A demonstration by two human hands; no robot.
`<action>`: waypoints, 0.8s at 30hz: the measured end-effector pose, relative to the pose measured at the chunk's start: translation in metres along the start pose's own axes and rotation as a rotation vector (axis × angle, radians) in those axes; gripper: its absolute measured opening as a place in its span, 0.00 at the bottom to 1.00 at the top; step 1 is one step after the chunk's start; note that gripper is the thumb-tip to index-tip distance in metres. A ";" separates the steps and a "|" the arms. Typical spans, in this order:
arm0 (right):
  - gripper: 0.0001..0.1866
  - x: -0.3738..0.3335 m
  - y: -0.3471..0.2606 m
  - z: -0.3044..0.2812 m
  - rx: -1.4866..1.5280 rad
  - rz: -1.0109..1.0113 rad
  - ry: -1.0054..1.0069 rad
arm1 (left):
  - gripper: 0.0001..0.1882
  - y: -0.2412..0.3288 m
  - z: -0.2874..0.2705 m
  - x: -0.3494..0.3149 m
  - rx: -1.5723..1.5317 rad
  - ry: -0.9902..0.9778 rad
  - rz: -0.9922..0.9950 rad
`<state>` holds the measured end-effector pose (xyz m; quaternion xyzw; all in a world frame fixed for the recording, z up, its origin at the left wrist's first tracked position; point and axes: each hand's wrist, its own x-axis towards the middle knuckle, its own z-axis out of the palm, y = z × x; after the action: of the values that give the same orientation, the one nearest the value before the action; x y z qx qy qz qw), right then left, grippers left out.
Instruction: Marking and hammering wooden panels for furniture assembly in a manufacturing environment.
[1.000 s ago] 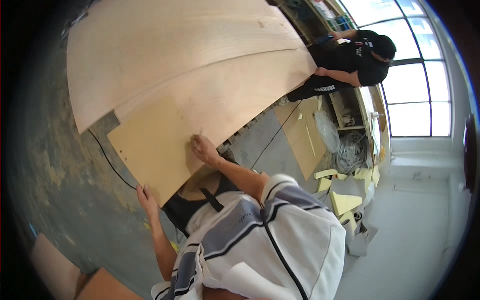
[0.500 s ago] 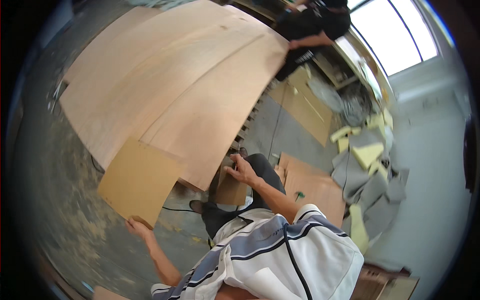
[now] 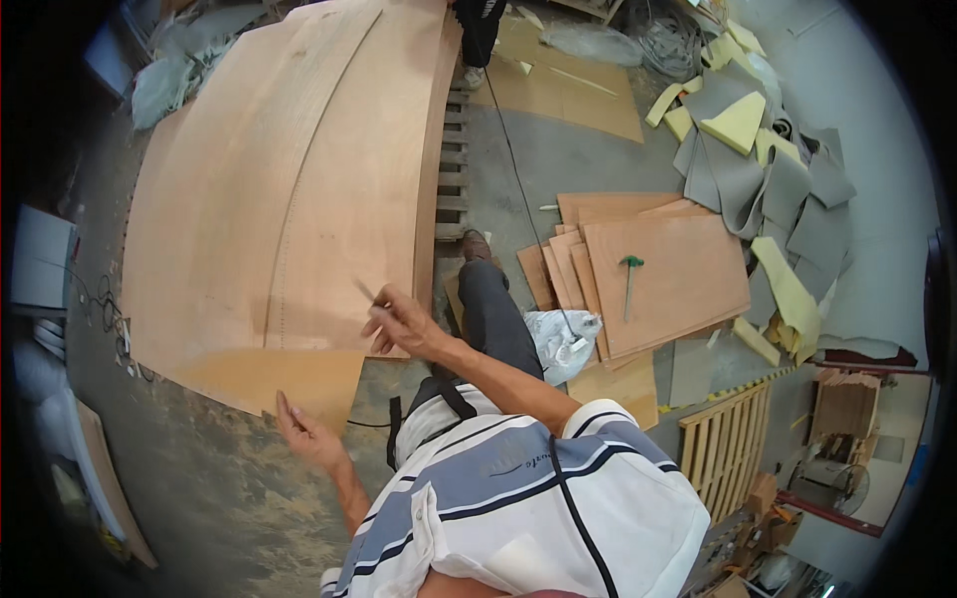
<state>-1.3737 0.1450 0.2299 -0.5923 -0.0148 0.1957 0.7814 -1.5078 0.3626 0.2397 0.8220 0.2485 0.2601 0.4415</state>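
Observation:
My left hand (image 3: 311, 437) grips the near edge of a thin tan sheet (image 3: 334, 384), which is smeared by motion. That sheet overlaps the near end of a large plywood panel (image 3: 359, 179) and sticks out past it toward me. Over the panel's near right corner, my right hand (image 3: 407, 327) is closed around a thin, stick-like tool (image 3: 365, 291); blur hides its exact kind. A long dark curved line runs lengthwise along the panel, with a dotted row beside its near part.
A slatted pallet (image 3: 452, 164) shows along the panel's right side. To the right, a green-headed hammer (image 3: 629, 279) lies on stacked boards (image 3: 688, 264), beside a white plastic bag (image 3: 563, 344). Yellow foam pieces (image 3: 736, 124) and grey sheets lie farther right. Another person's leg (image 3: 478, 35) stands at the far end.
My view has turned. The tan sheet has swung round, its far edge now nearly lined up with the panel's end. My right hand has come over the panel's corner. The other person is mostly out of view.

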 end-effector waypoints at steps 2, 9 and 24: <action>0.08 -0.015 -0.019 0.020 0.020 -0.048 -0.085 | 0.20 0.042 0.007 0.002 0.096 -0.117 0.164; 0.09 -0.063 -0.032 0.043 -0.471 -0.554 0.162 | 0.22 0.076 0.043 -0.024 -0.101 -0.368 0.219; 0.07 -0.128 0.034 -0.057 -0.552 -0.265 0.355 | 0.21 0.059 0.148 -0.087 -0.378 -0.954 -0.188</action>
<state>-1.4875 0.0588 0.2081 -0.7990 -0.0078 -0.0247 0.6008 -1.4660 0.1897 0.2012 0.7293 0.0411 -0.1437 0.6676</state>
